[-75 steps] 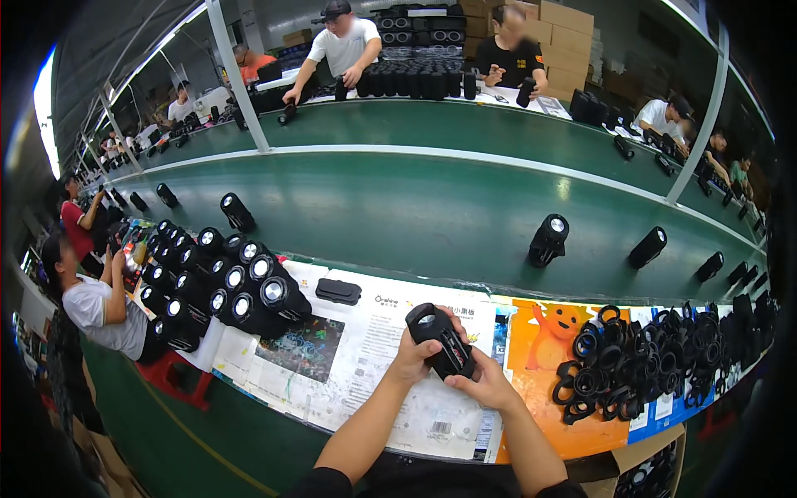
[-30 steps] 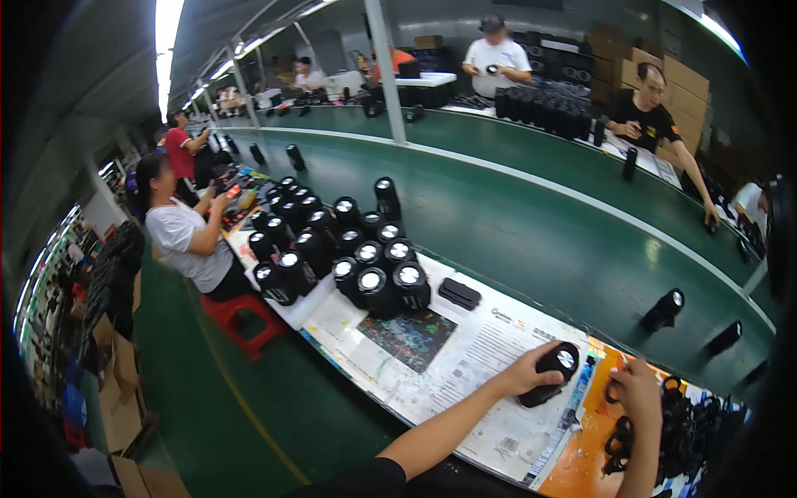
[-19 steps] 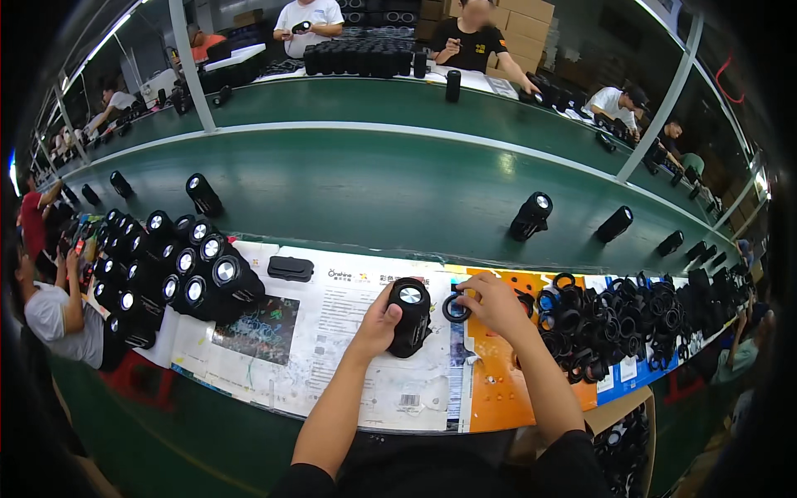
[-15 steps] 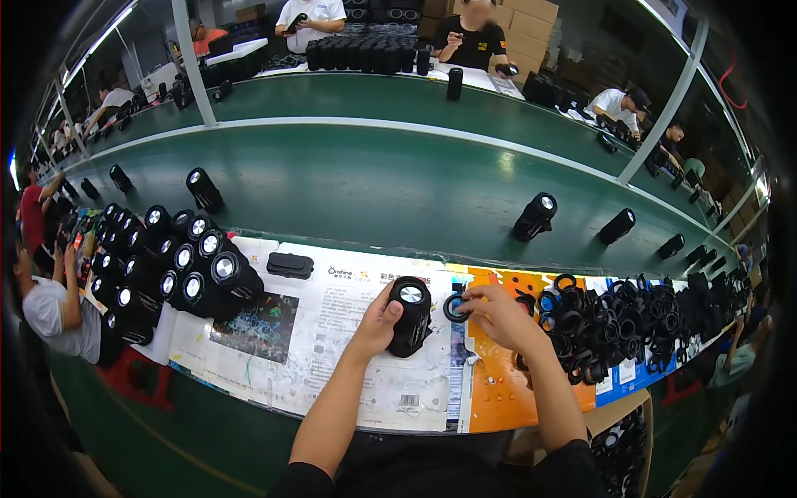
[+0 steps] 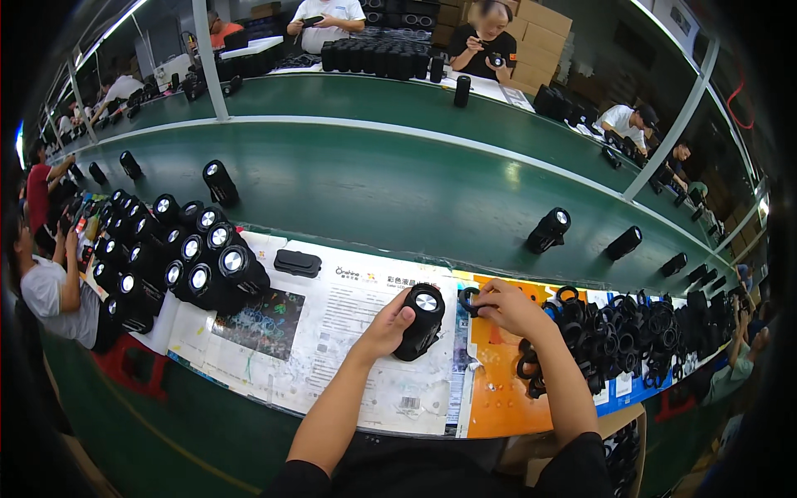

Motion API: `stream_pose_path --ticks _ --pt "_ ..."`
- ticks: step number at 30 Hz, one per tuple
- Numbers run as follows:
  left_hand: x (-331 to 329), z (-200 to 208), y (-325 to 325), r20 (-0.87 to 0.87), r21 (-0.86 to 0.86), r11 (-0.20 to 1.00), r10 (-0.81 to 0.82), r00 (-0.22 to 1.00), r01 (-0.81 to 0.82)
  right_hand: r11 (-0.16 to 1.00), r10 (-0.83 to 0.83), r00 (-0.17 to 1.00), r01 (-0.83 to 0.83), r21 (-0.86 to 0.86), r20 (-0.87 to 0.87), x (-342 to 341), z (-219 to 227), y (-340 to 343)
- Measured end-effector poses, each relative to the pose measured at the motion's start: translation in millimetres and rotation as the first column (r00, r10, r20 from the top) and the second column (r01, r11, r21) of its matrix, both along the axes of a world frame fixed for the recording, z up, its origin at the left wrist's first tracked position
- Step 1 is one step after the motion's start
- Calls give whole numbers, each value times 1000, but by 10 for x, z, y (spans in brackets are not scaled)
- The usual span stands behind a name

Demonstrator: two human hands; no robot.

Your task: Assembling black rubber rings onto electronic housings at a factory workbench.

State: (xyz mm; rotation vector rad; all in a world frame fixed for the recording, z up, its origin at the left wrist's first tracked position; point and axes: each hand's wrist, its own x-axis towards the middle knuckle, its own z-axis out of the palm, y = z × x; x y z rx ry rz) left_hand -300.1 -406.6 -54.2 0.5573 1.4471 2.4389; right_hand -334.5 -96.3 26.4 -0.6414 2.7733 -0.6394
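My left hand (image 5: 383, 330) is wrapped round the side of a black cylindrical speaker (image 5: 421, 324), which stands nearly upright over the white printed sheet with its round silver-centred end up. Just right of it, my right hand (image 5: 504, 305) pinches a black ring (image 5: 468, 302) between thumb and fingers. The ring is apart from the speaker, tilted, and partly hidden by the fingertips. A heap of loose black rings (image 5: 618, 332) lies to the right of my right hand, on orange and blue sheets. Beyond my left hand lies a flat black oblong part (image 5: 297, 263).
Several black speakers (image 5: 199, 278) stand crowded at the left. Past the table's far edge runs a green conveyor belt (image 5: 374, 199) with spaced speakers (image 5: 550, 231) on it. Co-workers sit across the belt and at both sides. An open carton (image 5: 623, 448) of black parts stands below at the right.
The view has shifted a little. In my right hand the ring has turned from facing me to a more edge-on tilt. My left hand keeps its hold on the speaker.
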Motion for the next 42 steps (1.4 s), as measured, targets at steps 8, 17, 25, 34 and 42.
stream_pose_path --ticks 8,17,25,34,42 --pt "9 7 31 -16 -29 999 -33 999 33 812 36 979 87 -577 198 43 483 -332" --pt "52 42 43 -49 -25 998 -52 997 51 895 356 932 -320 -311 65 24 1158 -787" --pt "45 64 16 -105 -66 997 -33 994 26 897 368 927 -375 -235 -74 168 1110 -873" --pt "48 75 19 -104 -98 995 -3 995 -7 823 551 807 -567 -20 -211 145 979 -822" --pt "116 298 31 -43 -180 982 47 998 -54 827 554 818 -562 -9 -157 150 1045 -852"
